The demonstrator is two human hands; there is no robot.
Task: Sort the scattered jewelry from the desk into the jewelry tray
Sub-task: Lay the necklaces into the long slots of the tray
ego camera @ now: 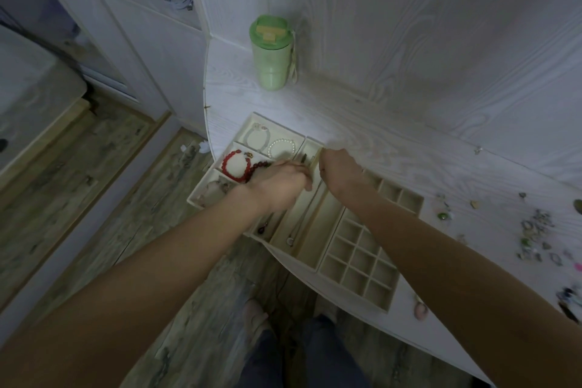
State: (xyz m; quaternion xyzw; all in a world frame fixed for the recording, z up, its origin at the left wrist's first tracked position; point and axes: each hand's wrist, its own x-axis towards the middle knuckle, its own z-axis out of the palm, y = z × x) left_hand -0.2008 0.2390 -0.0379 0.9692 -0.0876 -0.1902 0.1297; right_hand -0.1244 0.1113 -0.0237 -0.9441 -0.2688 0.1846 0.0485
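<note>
A cream jewelry tray (391, 301) lies on the white desk near its curved left edge. Its left cells hold a red bead bracelet (234, 167), a pearl bracelet (282, 148) and a pale bracelet (258, 134). Two long middle slots each hold a pendant necklace (290, 241). Over the far end of these slots, my left hand (280, 183) pinches a thin pale chain (284, 162). My right hand (340, 169) is curled knuckles-up right beside it, fingertips hidden. Loose rings and small pieces of scattered jewelry (535, 230) lie on the desk at the right.
A green lidded bottle (272, 57) stands at the back by the wall. A pink piece (420, 310) lies near the desk's front edge, just right of the tray's grid of small cells. The desk's curved edge (206, 110) drops to a wooden floor on the left.
</note>
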